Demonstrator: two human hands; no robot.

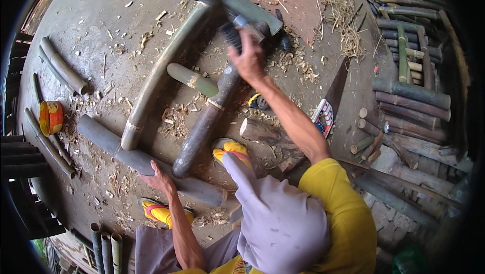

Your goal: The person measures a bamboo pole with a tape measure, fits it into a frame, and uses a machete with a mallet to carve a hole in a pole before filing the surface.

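A frame of thick bamboo poles lies on the floor before me. My left hand point(159, 179) grips the near crosswise bamboo pole point(194, 187), close to where an upright pole meets it. At the frame's far end, my right hand point(248, 59) is closed around a dark tool point(231, 36), too smeared by motion to name. It is above the right lengthwise bamboo pole point(204, 122). A curved lengthwise pole point(159, 72) stands to the left, and a short rung point(192, 78) joins the two. The far crosswise pole point(237, 3) spans the top.
A handsaw point(329, 102) and a black-and-yellow tape measure point(257, 102) lie to the right, near a cut log point(268, 132). An orange tin point(51, 118) and loose poles point(63, 66) are at left. Bamboo is stacked point(411, 94) at far right. Shavings cover the floor.
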